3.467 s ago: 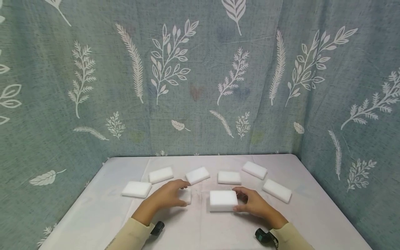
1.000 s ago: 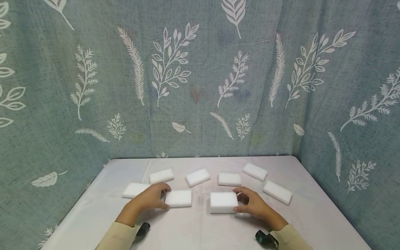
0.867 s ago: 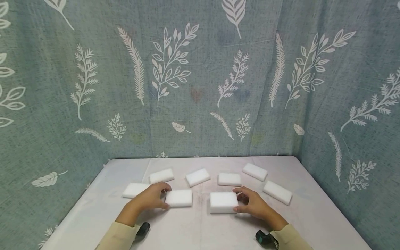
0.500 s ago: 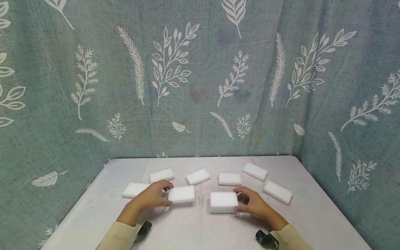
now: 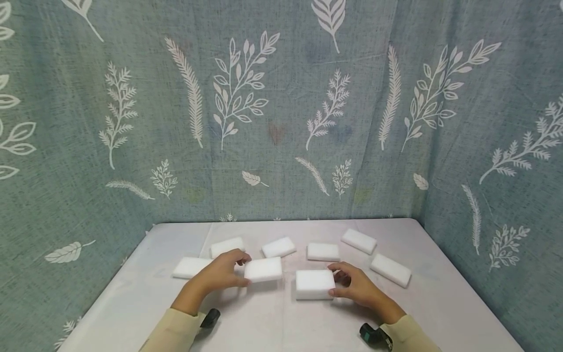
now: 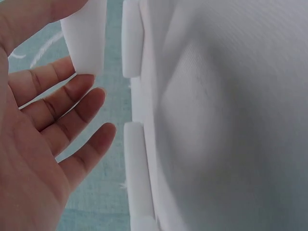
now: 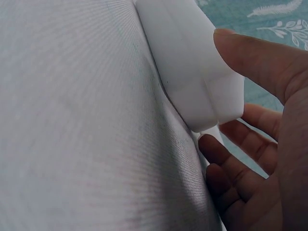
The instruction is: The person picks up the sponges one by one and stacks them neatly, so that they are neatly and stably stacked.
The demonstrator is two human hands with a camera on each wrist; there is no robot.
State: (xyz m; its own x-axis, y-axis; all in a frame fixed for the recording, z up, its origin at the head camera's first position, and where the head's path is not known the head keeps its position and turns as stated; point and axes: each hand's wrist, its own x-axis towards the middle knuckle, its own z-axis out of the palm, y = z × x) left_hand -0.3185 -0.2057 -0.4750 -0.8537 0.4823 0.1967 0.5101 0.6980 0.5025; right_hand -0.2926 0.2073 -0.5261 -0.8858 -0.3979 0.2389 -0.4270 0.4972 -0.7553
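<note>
A white sponge block (image 5: 264, 270) is pinched at its left end between the thumb and fingers of my left hand (image 5: 225, 270). It hangs a little above the table, tilted, with a shadow beneath. In the left wrist view the same sponge (image 6: 86, 38) shows between thumb and fingertips, the lower fingers spread. To the right stands a stack of two white sponges (image 5: 314, 284), one flat on the other. My right hand (image 5: 358, 287) grips the stack's right end; in the right wrist view the thumb lies on the upper sponge (image 7: 226, 96) and the seam between the layers is visible.
Several more white sponges lie in an arc behind the hands: far-left sponge (image 5: 191, 267), back-left sponge (image 5: 227, 247), middle sponge (image 5: 279, 248), right-middle sponge (image 5: 323, 252), back-right sponge (image 5: 358, 241) and right sponge (image 5: 390, 270). A leaf-patterned curtain (image 5: 281, 195) encloses the white table (image 5: 281, 327).
My left hand reached to the sponge's left end, then raised it off the table and carried it rightward, toward the stack. My right hand has stayed on the stack.
</note>
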